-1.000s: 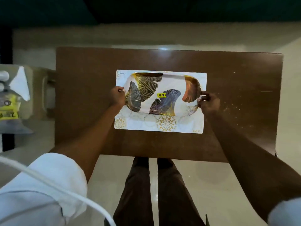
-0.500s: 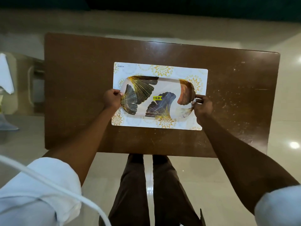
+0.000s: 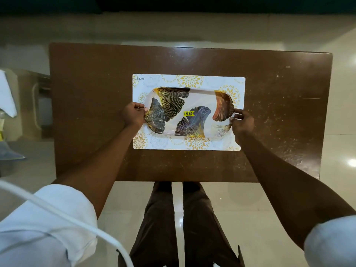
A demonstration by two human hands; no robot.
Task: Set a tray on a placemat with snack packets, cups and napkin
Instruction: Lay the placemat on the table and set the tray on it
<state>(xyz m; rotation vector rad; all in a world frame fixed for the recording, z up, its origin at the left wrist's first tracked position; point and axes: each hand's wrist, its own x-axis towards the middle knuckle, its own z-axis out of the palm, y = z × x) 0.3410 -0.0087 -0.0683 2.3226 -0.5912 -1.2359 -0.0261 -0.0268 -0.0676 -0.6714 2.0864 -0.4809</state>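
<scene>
An oval white tray (image 3: 192,97) printed with dark and gold fan-shaped leaves and a yellow price sticker lies on a white placemat (image 3: 237,147) with gold flower motifs, in the middle of the brown table (image 3: 86,83). My left hand (image 3: 133,114) grips the tray's left end. My right hand (image 3: 241,122) pinches its right end. The tray sits roughly centred on the mat. No snack packets or cups are in view on the table.
A low side stand (image 3: 28,105) at the left edge carries a white folded napkin (image 3: 7,95) and partly cropped items. A white cable (image 3: 57,214) crosses my left sleeve. My legs stand at the table's near edge; glossy tiled floor surrounds it.
The tray has moved slightly toward me on the placemat, uncovering the mat's far border. Both hands keep their hold on its ends. The camera view has shifted.
</scene>
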